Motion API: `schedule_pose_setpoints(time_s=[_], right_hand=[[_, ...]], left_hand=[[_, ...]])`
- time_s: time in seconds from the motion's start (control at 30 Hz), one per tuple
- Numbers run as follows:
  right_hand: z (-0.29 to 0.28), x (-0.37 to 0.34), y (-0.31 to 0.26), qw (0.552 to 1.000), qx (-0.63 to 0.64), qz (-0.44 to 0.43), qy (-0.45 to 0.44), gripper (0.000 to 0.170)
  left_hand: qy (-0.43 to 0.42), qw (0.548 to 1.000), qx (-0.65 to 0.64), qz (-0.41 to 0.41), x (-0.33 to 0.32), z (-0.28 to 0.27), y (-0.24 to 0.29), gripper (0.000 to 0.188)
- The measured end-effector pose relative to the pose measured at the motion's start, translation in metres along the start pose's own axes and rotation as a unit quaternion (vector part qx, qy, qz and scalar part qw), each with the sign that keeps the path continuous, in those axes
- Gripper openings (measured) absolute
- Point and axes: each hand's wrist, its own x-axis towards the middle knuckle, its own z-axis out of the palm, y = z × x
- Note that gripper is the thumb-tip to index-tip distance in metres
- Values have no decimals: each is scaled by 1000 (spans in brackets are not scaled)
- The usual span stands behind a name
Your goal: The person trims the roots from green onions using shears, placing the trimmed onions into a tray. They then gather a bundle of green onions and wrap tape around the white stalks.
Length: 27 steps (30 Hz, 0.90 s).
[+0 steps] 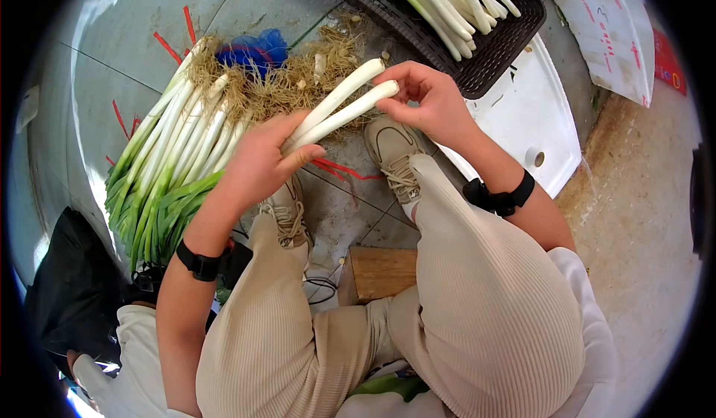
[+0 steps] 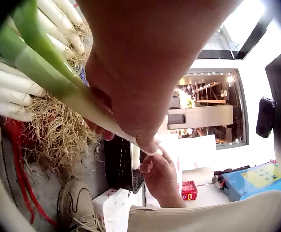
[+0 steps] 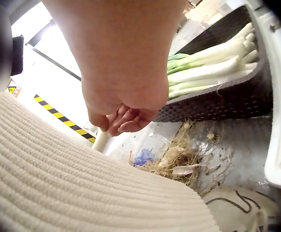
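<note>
Below the left hand (image 1: 261,157) we see grey floor tiles (image 1: 179,0); beyond it, a white wall (image 2: 253,72) with a framed window (image 2: 206,116) and lights glowing in it. Past the right hand (image 3: 126,118) we see black-and-yellow tape (image 3: 63,118).

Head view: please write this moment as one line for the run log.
left hand: grips two leeks | right hand: at their white ends | rooted leeks: on floor | dark basket: holds more leeks
</note>
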Motion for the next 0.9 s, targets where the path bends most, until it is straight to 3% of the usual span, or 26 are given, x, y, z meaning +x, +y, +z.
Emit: schedule_pose_setpoints(time_s=[0.23,0.3,0.43,0.5,0.63,0.7,0.73,0.9], right_hand=[[1,1,-2,998,37,-37,21,38],[0,2,-1,999,2,-51,18,41],[-3,2,-6,996,-72,-28,33,51],[-4,3,-9,984,-149,-81,51,63],[-8,5,-11,985,-153,-84,-14,63],[-7,5,-13,993,-70,41,-82,49],[-5,6,-12,994,-23,66,-89,42],[-4,7,-15,995,30,55,-76,40]], left_hand=[[-31,999,-6,-30,2,3,2,44],[-46,996,-26,-71,1,1,8,41],[-40,997,-22,-64,1,3,4,40],[-27,999,-6,-42,0,5,2,40],[-40,997,9,-60,1,5,9,41],[-32,999,-8,-33,-1,6,13,43],[-30,999,-8,-35,-2,7,12,43],[-29,999,24,-20,-4,3,4,54]])
